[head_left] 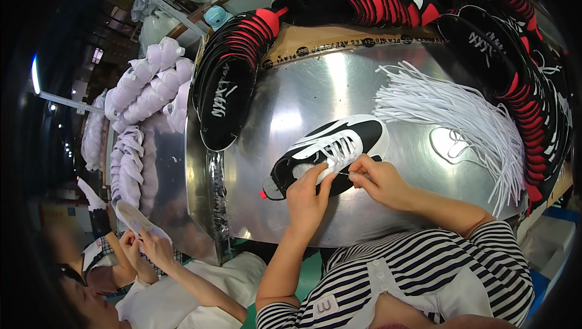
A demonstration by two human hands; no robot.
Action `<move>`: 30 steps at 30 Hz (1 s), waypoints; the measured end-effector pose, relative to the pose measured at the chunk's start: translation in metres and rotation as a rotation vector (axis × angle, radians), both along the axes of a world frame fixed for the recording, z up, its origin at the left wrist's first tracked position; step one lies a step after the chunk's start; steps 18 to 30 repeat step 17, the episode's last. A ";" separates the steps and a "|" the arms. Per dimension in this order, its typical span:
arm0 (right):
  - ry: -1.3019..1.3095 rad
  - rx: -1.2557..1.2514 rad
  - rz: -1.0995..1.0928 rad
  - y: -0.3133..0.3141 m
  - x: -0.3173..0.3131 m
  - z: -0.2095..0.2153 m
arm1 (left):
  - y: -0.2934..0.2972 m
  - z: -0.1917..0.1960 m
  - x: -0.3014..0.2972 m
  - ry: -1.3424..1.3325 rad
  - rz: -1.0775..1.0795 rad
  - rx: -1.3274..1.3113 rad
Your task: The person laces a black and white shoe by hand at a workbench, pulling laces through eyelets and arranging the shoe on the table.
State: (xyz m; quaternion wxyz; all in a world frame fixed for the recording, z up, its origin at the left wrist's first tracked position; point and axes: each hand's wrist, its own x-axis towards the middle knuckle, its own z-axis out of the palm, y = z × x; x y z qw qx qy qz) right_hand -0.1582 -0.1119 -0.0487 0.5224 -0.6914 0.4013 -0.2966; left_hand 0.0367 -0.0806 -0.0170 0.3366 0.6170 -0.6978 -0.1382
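Off to my left, a co-worker's hands (142, 238) are turning a pale shoe part (134, 217) beside heaps of lilac-white uppers (142, 89), well apart from me. Nearer, a fan of black and red insoles (233, 65) is leaning over the edge of the shiny metal table (315, 86). In the middle of that table, just ahead of me, the black and white shoe upper (330, 150) is lying flat with its red-tipped toe pointing to my left. My left hand (308, 198) is resting on its lower edge, fingers curled and pressing down on the white vamp, thumb and forefinger closing on the lacing area rather than gripping the whole piece. My right hand (381, 180) is pinching the thin end of a white lace (341, 173) between thumb and forefinger, just touching the upper's eyelet row. I am judging the upper to be light and floppy, with no sole to stiffen it, so it is likely to slide on the slick steel unless I am pinning it near the eyelets; the edges by the lace holes look like the firmest place to hold. The lace seems soft and limp, best taken right at its tip. Further right, a loose bundle of white laces (448, 117) is spreading across the table, and more black and red insoles (533, 123) are curving around the far rim.
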 end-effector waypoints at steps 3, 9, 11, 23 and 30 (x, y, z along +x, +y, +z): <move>-0.020 -0.039 0.021 -0.004 -0.002 0.000 | 0.001 0.000 -0.001 0.011 -0.008 0.006; -0.032 0.118 0.026 -0.008 0.005 0.006 | 0.002 -0.002 0.001 -0.002 -0.079 0.002; -0.075 0.198 -0.006 -0.008 0.016 0.005 | 0.006 0.002 0.001 -0.045 -0.098 0.032; 0.102 0.125 0.078 -0.016 0.028 0.005 | 0.011 0.002 -0.004 -0.039 -0.115 0.038; 0.102 0.125 0.078 -0.016 0.028 0.005 | 0.011 0.002 -0.004 -0.039 -0.115 0.038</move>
